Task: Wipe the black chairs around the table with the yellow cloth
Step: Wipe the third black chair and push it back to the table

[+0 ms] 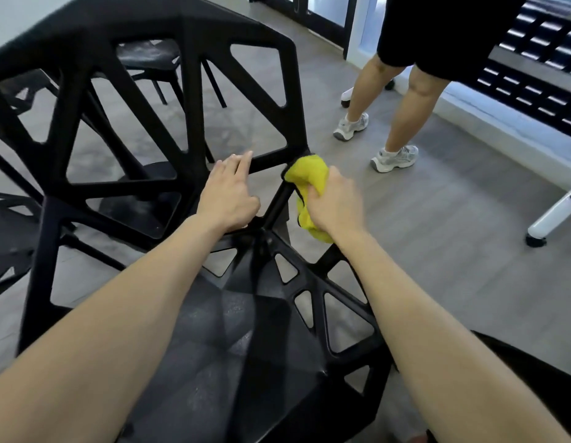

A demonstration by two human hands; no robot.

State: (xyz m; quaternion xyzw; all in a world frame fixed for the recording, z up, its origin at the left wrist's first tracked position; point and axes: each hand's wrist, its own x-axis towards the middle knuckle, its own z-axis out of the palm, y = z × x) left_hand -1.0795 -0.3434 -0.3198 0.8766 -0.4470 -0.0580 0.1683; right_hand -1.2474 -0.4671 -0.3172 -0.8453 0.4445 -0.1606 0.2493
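A black chair (188,91) with a triangular open-frame back and seat fills the middle and left of the view. My right hand (333,204) grips a bunched yellow cloth (306,177) and presses it against the chair's right rear strut, where the back meets the seat. My left hand (228,195) rests on the lower bar of the backrest, fingers extended along it and thumb under the frame. The seat (245,330) lies below my forearms.
More black chairs (149,55) stand behind the backrest and at the left edge (9,238). Another person's legs (402,100) in white sneakers stand on the grey floor at upper right. A white table leg (552,215) is at the right.
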